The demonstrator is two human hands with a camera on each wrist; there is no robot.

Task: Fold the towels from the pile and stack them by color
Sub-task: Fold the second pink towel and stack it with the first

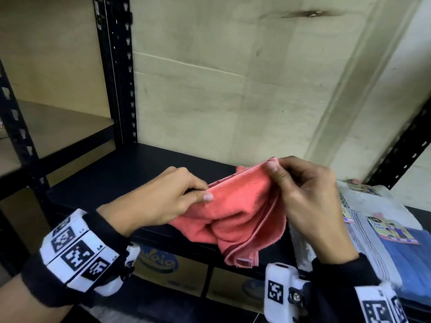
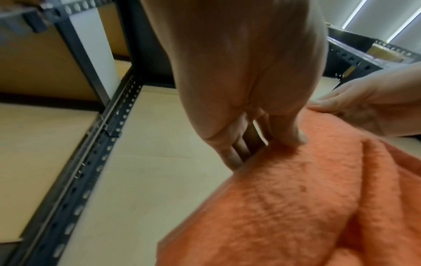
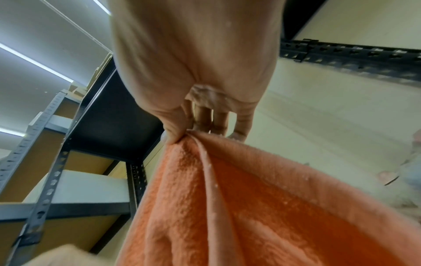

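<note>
Folding under way: coral towel [image 1: 235, 213], held in the air above the black shelf [image 1: 130, 173], bunched and part-doubled, not yet flat or stacked. Left hand [image 1: 161, 199] — thumb and fingers pinching its left edge. Right hand [image 1: 305, 199] — pinching the upper right corner. Pale and blue folded cloths [image 1: 382, 243] lie at right; the pile itself is not visible.

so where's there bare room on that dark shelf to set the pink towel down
The bare patch is the dark shelf, from the black upright across to under the pink towel. The right end is crowded with packaged towels. The left hand and right hand hold the towel above the shelf.
</note>
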